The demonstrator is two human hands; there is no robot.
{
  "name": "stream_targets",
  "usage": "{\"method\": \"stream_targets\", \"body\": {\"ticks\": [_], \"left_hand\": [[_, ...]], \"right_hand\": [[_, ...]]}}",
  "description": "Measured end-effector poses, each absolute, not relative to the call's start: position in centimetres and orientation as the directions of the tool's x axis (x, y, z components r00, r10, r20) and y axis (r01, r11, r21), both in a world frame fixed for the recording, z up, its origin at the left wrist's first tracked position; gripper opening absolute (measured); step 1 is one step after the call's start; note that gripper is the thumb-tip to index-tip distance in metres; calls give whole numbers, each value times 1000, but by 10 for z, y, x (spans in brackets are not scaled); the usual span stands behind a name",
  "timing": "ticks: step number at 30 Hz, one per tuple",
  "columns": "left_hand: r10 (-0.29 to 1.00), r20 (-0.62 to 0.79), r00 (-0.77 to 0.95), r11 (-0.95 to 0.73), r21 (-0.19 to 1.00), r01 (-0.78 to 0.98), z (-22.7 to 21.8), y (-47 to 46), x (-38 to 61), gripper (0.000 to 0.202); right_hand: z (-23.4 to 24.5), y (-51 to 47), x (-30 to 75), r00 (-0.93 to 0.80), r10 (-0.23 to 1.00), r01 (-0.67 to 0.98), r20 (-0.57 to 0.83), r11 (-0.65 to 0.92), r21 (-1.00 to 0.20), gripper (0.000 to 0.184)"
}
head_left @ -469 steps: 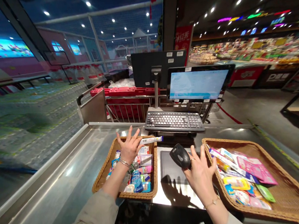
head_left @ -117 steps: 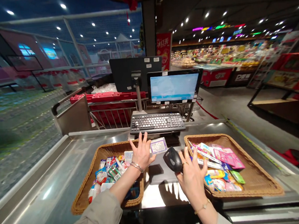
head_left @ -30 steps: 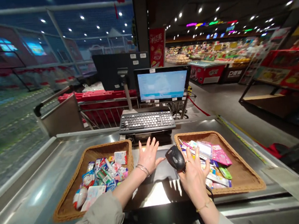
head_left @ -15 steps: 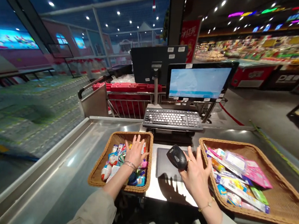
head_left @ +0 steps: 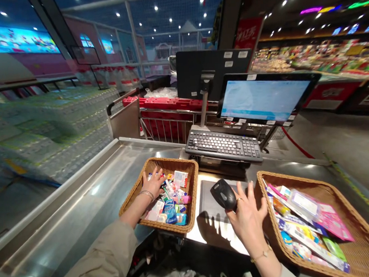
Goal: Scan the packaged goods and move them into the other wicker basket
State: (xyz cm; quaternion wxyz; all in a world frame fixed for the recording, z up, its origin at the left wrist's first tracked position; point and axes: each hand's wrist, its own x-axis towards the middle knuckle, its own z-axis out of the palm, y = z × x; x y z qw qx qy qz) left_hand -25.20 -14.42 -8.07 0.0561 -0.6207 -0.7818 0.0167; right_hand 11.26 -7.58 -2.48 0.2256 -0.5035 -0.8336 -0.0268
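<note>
My left hand (head_left: 153, 185) reaches into the left wicker basket (head_left: 194, 185), fingers spread over the small packets at its left side. Whether a packet touches my fingertips is hard to see. Around it lie a blue box (head_left: 170, 211), a white box (head_left: 181, 179) and a pink packet (head_left: 182, 200). My right hand (head_left: 248, 219) holds a black barcode scanner (head_left: 223, 194) at the thumb side, with the other fingers stretched out. The scanner is above a grey plate (head_left: 207, 197) set in the counter, between the two baskets.
A right wicker basket (head_left: 368, 249) holds several packages, among them a pink pack (head_left: 333, 222). Behind the scanner stand a keyboard (head_left: 224, 146) and a lit monitor (head_left: 263, 99). The metal counter (head_left: 111, 183) has a raised edge. Beyond it is a metal cart (head_left: 167, 127) with red crates.
My left hand has moved toward the left side of the basket, uncovering packets at its middle and right. My right hand still holds the scanner. The view has turned slightly left.
</note>
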Motion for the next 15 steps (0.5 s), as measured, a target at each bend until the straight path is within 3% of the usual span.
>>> {"method": "stream_targets", "body": {"ticks": [5, 15], "left_hand": [[991, -36, -125, 121, -112, 986, -96, -140, -267, 49], [995, -104, 2, -9, -74, 997, -112, -129, -283, 34]], "right_hand": [[-31, -75, 113, -401, 807, 851, 433, 503, -150, 43], [-36, -76, 114, -398, 796, 864, 456, 492, -106, 45]]}}
